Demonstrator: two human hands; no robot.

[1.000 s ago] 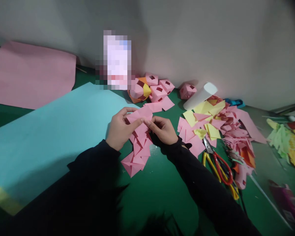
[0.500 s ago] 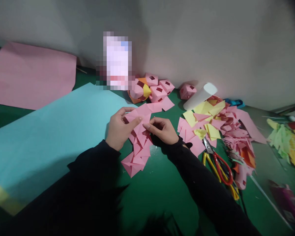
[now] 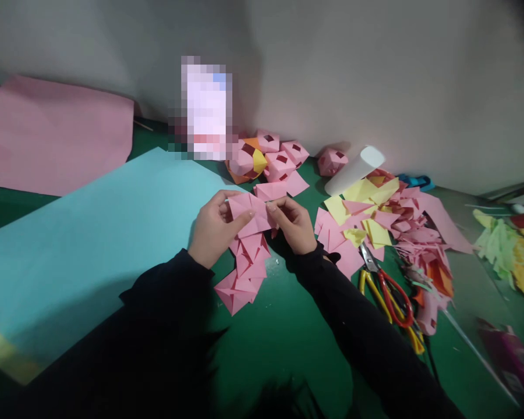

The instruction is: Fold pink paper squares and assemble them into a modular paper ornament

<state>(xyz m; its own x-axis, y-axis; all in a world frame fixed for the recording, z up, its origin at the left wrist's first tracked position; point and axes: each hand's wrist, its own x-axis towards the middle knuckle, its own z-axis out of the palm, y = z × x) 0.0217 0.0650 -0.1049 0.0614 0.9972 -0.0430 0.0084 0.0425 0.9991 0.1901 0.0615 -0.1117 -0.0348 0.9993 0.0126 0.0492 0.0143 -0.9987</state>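
Note:
A creased square of pink paper (image 3: 252, 216) is held up between both hands above the green table. My left hand (image 3: 216, 227) pinches its left side, thumb on the front face and fingers behind. At the right edge, my right hand (image 3: 293, 224) grips it between thumb and fingertips. Below hangs or lies a row of overlapping folded pink paper pieces (image 3: 247, 270); whether they touch the held sheet cannot be seen. Just beyond the hands lie more pink folded strips (image 3: 273, 190).
Blue paper (image 3: 113, 215) and a pink sheet (image 3: 65, 134) cover the left. Pink paper balls (image 3: 282, 166), a blurred-out screen (image 3: 207, 110) and a white roll (image 3: 356, 170) stand by the wall. Right are paper scraps (image 3: 378, 203), red-handled scissors (image 3: 395, 297) and a yellow-handled tool (image 3: 363, 284).
The pink sheet has turned and is now spread flatter between the hands. My right hand has moved slightly up, from the sheet's lower part to its right edge.

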